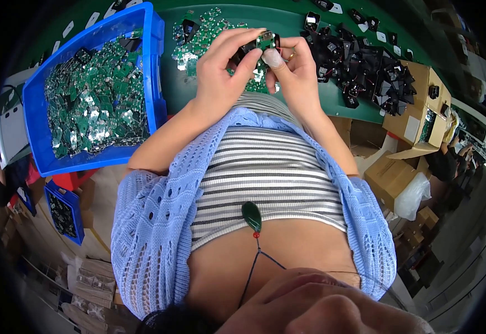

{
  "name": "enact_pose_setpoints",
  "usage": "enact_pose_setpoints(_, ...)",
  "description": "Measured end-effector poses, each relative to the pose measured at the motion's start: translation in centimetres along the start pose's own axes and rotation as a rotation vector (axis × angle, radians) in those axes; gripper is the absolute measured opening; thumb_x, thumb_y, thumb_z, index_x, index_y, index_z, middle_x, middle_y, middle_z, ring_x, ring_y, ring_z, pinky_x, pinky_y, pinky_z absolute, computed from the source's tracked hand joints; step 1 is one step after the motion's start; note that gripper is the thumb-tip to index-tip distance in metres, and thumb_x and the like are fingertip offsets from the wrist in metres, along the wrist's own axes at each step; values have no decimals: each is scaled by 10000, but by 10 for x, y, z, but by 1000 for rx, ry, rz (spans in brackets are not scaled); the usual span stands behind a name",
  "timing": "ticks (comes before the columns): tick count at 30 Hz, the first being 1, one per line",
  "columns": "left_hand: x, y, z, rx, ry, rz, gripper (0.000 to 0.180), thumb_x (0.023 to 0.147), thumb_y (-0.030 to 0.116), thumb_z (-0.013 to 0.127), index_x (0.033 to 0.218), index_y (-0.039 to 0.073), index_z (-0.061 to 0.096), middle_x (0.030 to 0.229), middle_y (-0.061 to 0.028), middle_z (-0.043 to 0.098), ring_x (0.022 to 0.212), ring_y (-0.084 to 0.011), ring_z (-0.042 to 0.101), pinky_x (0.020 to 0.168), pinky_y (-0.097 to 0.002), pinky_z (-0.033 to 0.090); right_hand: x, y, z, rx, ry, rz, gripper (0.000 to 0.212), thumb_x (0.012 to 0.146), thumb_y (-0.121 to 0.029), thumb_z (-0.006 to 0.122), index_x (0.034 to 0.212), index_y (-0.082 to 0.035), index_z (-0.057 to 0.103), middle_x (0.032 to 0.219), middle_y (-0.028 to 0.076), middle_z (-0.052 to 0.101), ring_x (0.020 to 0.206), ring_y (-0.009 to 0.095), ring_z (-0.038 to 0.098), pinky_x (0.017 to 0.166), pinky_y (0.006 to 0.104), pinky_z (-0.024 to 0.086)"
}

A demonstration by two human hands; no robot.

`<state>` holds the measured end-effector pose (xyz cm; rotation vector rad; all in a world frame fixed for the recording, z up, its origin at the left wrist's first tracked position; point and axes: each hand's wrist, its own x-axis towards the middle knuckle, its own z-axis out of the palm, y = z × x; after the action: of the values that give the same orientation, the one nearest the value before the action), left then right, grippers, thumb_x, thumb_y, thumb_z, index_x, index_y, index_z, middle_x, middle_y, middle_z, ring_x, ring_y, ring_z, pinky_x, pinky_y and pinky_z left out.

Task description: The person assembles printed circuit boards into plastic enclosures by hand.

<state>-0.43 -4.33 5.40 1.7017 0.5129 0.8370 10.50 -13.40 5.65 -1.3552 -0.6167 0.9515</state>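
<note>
Above the green bench, my left hand (pixel 221 65) and my right hand (pixel 300 72) meet around a small green circuit board (pixel 265 40), seated against a black plastic part that my fingers partly hide. Both hands are closed on it, thumbs pressing from the near side; the right thumb has a pale covering at its tip. A heap of loose green circuit boards (pixel 212 26) lies behind my left hand, and more boards show beneath my hands. To the right of my right hand is a pile of black plastic housings (pixel 360 67).
A large blue bin (pixel 155 72) full of green boards stands at the left. Cardboard boxes (pixel 415 106) sit at the bench's right end, with another box and a clear plastic bag (pixel 414 196) lower down. A smaller blue crate (pixel 77 222) is at lower left.
</note>
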Motion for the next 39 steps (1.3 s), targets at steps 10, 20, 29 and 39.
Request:
enact_pose_setpoints(10,-15,-25,-15,108,-356,-234,418,878,142,557,1262,19,445,1139,-90,543,975,-137,545,798,-265,481,-13,-6,-17,167,139,-97,311,839,-29,585,1103,-22,420,774,78,556,508,102,520,424,211,408)
enact_pose_setpoints(20,-1,-25,-13,-569,-321,-786,276,857,73,557,1122,39,490,1008,-41,583,900,-103,559,745,-241,472,-23,-17,-9,-704,-184,-334,163,766,-98,660,922,-80,617,642,23,547,499,110,518,454,247,399)
enact_pose_setpoints(29,-3,-4,-12,-345,-291,-650,260,882,122,551,1100,42,435,1022,-57,591,847,-77,562,648,-201,471,-12,-5,-21,-696,20,-423,91,795,-55,643,877,-21,619,744,85,636,507,111,549,460,231,424)
enact_pose_setpoints(39,-2,-8,-9,-350,-232,-627,337,845,116,615,1105,15,425,1043,-95,579,869,-111,585,703,-248,490,3,5,-19,-798,39,-577,42,773,-109,637,803,-92,612,631,30,602,445,173,521,439,286,401)
